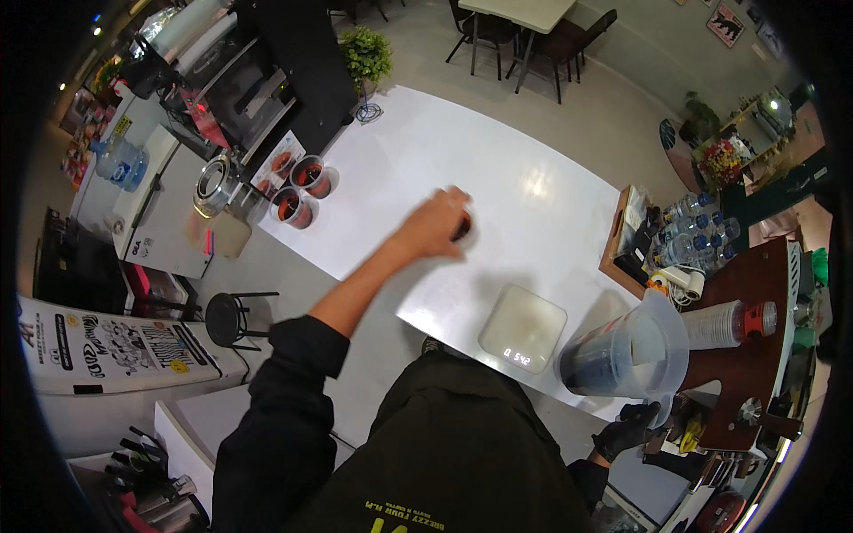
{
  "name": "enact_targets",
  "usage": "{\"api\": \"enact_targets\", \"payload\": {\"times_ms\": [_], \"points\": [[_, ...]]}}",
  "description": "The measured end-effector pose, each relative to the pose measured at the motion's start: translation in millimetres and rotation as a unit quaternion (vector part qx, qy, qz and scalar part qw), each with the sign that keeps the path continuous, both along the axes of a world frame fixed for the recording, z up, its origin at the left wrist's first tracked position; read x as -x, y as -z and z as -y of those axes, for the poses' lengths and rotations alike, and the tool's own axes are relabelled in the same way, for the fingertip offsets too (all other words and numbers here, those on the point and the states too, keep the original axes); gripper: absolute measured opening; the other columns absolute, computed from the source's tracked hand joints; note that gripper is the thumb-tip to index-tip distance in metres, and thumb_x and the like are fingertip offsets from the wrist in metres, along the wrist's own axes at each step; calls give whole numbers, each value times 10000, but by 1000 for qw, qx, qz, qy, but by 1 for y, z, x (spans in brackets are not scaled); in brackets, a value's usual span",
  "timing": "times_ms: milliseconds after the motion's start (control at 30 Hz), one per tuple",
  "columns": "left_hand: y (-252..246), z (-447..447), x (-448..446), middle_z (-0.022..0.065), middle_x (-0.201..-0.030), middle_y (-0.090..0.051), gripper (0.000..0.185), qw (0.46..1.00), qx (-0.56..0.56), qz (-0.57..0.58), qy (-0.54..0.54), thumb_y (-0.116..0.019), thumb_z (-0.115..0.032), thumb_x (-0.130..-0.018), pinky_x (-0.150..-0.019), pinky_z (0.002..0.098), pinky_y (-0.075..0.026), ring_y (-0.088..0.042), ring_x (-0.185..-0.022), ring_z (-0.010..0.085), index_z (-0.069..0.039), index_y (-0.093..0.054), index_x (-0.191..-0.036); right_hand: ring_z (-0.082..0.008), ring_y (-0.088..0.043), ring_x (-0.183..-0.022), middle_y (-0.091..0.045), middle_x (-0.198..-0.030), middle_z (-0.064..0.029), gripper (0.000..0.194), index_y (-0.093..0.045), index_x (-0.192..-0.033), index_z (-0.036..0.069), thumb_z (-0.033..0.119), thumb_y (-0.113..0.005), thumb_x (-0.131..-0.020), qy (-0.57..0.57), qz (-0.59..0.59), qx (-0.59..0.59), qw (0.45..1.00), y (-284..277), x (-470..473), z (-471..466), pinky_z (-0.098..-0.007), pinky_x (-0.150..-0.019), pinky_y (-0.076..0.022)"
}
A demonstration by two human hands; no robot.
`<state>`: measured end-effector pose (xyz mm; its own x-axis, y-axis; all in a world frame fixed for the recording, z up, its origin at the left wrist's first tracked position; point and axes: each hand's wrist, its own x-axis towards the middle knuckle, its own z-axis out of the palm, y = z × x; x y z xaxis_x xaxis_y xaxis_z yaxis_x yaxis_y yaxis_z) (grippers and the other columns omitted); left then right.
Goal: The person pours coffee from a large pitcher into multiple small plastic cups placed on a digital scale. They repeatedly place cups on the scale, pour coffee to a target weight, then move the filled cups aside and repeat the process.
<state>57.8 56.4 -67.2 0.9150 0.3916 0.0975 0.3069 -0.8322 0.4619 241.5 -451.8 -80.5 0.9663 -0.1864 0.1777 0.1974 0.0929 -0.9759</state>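
Note:
My bare left hand (434, 223) reaches over the white counter, its fingers around a clear plastic cup (464, 228) of dark liquid. The hand is blurred and hides most of that cup. At the lower right, my right hand (625, 432), in a black glove, grips the handle of a large translucent plastic pitcher (623, 346). The pitcher holds dark liquid and is near the counter edge. Between the two hands, a flat digital kitchen scale (523, 326) lies with its display lit and nothing on it. Two more cups of dark red liquid (310, 176) (291, 208) stand at the counter's left edge.
A wooden tray (616, 233) lines the counter's right side. Behind it are several water bottles (693, 230), and a row of stacked plastic cups (713, 325) lies near the pitcher. A black machine (246, 86) and a potted plant (366, 56) stand at the far left.

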Motion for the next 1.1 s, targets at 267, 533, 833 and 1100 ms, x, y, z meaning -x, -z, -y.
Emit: {"api": "enact_targets", "payload": {"times_ms": [267, 533, 833, 1100], "points": [[17, -211, 57, 276, -1307, -517, 893, 974, -104, -87, -179, -894, -367, -643, -1046, 467, -487, -549, -1190, 456, 75, -493, -1307, -128, -493, -644, -548, -706, -9, 237, -566, -823, 82, 215, -624, -1010, 94, -28, 52, 994, 25, 7, -6, -291, -615, -376], [52, -319, 98, 288, -1174, -623, 749, 946, -123, -175, -245, -867, -468, -660, -1001, 459, -499, -594, -1155, 427, 72, -622, -1118, -142, -565, -690, -602, -772, -25, 263, -583, -749, 47, 169, -617, -979, 97, -5, 104, 990, 39, 10, -17, -315, -689, -470], [95, -366, 132, 270, -1174, -655, 702, 947, -159, -147, -238, -908, -476, -677, -972, 530, -500, -608, -1136, 445, 11, -662, -1119, -226, -559, -1211, -618, -1324, -97, 433, -601, -1318, 17, 356, -519, -1062, 112, 173, 151, 967, -63, -49, 8, -396, -1061, -426], [71, -324, 105, 180, -1506, -410, 954, 899, -237, -158, -332, -901, -320, -698, -1121, 517, -421, -415, -1377, 401, -64, -440, -1492, -299, -591, -1282, -583, -1426, -190, 769, -508, -1448, -22, 338, -832, -851, 174, 229, 373, 882, -187, -193, -24, -429, -1090, -453]]}}
